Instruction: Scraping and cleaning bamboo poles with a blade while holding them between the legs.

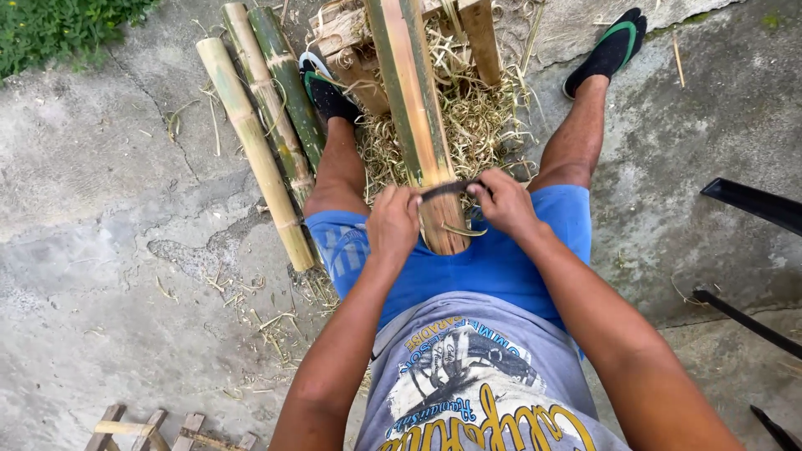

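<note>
A thick bamboo pole lies along my lap, its far end resting on a wooden stand. Across its near end sits a dark curved blade. My left hand grips the blade's left end and my right hand grips its right end. A thin curl of shaved bamboo hangs below the blade at the pole's cut end.
Three bamboo poles lie on the concrete to my left. A heap of pale shavings covers the ground between my legs. A black metal frame stands at the right edge, a small wooden piece at bottom left, and grass at top left.
</note>
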